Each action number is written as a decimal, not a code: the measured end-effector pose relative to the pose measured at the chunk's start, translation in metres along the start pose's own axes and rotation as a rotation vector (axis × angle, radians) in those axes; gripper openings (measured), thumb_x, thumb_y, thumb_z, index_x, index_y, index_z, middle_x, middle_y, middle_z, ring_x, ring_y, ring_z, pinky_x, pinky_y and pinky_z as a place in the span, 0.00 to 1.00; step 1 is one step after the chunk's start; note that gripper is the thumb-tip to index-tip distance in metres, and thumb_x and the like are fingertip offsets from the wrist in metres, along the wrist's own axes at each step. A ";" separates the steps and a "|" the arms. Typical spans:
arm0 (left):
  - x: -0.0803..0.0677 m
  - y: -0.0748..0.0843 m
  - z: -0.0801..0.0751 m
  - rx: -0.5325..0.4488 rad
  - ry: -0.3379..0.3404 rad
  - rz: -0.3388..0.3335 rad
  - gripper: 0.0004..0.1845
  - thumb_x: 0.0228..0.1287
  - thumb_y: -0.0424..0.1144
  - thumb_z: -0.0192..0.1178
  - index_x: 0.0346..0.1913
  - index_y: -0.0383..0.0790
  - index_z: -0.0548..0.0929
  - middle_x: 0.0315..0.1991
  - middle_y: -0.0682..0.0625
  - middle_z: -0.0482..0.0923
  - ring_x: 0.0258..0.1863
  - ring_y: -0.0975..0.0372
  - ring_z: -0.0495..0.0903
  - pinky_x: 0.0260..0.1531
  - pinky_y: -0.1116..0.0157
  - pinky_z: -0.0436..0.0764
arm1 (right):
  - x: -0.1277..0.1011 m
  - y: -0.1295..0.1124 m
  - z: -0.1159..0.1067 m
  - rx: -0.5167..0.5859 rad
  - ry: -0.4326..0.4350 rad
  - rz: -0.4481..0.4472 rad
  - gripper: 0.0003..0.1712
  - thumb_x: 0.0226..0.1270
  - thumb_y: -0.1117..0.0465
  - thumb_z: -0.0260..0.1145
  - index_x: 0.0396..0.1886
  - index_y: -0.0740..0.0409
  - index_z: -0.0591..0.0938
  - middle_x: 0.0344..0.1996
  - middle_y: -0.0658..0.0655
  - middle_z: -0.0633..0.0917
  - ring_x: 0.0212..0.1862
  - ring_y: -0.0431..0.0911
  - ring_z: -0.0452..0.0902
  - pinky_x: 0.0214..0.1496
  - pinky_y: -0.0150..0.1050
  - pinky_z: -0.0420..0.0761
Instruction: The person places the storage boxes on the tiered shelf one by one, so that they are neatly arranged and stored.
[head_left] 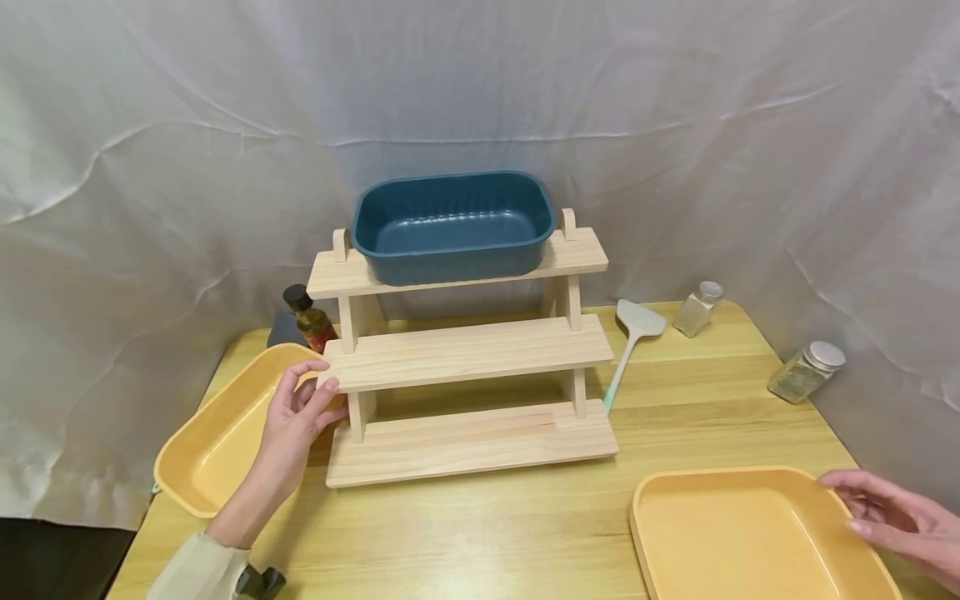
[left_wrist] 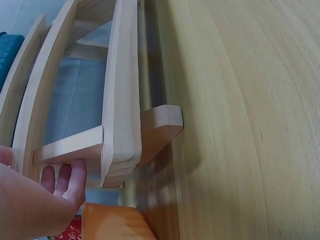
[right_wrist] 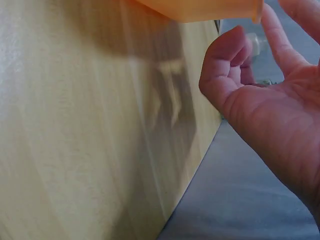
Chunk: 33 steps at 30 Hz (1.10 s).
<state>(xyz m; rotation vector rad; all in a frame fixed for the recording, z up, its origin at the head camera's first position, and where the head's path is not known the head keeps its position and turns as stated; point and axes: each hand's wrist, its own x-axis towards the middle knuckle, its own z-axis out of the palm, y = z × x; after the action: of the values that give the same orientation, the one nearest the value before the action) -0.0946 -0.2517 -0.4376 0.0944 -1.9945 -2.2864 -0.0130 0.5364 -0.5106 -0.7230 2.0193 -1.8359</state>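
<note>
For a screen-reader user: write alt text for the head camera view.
A left hand touches a three-tier wooden rack's middle shelf end; the right hand touches a yellow tray's far right rim. A blue tub sits on top.

no readable text, bottle (head_left: 310,319) label too blurred
</note>
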 end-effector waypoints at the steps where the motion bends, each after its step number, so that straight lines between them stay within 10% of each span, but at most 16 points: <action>1: 0.000 0.000 0.000 0.000 0.001 -0.001 0.17 0.85 0.34 0.60 0.67 0.38 0.70 0.53 0.51 0.82 0.54 0.62 0.84 0.53 0.59 0.88 | 0.000 0.001 -0.001 0.066 -0.034 -0.001 0.39 0.73 0.92 0.40 0.80 0.70 0.66 0.77 0.46 0.75 0.75 0.31 0.67 0.65 0.29 0.77; 6: 0.000 -0.001 0.000 -0.001 0.000 -0.009 0.16 0.85 0.35 0.61 0.66 0.39 0.70 0.53 0.51 0.82 0.54 0.62 0.84 0.54 0.59 0.88 | 0.001 0.007 -0.007 0.332 -0.161 0.009 0.42 0.75 0.92 0.35 0.84 0.68 0.62 0.82 0.43 0.68 0.80 0.29 0.57 0.71 0.31 0.73; 13: 0.000 -0.004 -0.003 0.016 0.003 -0.017 0.17 0.85 0.36 0.61 0.67 0.41 0.70 0.52 0.52 0.81 0.53 0.63 0.84 0.54 0.59 0.88 | -0.003 0.007 -0.007 0.209 -0.076 0.094 0.37 0.77 0.89 0.40 0.81 0.67 0.66 0.78 0.37 0.71 0.75 0.26 0.62 0.65 0.32 0.79; 22: 0.002 -0.003 -0.003 0.015 -0.002 -0.015 0.17 0.85 0.36 0.61 0.67 0.40 0.70 0.53 0.51 0.81 0.53 0.63 0.84 0.54 0.59 0.88 | 0.002 0.000 -0.007 0.508 -0.131 0.026 0.42 0.77 0.90 0.33 0.84 0.64 0.65 0.81 0.47 0.70 0.79 0.36 0.65 0.70 0.43 0.77; 33: 0.002 -0.003 -0.003 0.000 -0.006 -0.010 0.17 0.84 0.35 0.61 0.67 0.41 0.71 0.51 0.52 0.81 0.53 0.63 0.84 0.53 0.60 0.88 | 0.020 -0.033 0.003 0.474 0.091 -0.011 0.43 0.76 0.91 0.35 0.80 0.60 0.73 0.67 0.62 0.84 0.63 0.56 0.85 0.54 0.55 0.86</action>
<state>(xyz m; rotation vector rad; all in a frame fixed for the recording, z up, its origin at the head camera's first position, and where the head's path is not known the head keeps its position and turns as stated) -0.0967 -0.2542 -0.4408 0.0985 -2.0012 -2.2956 -0.0227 0.5212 -0.4761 -0.5177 1.5299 -2.2673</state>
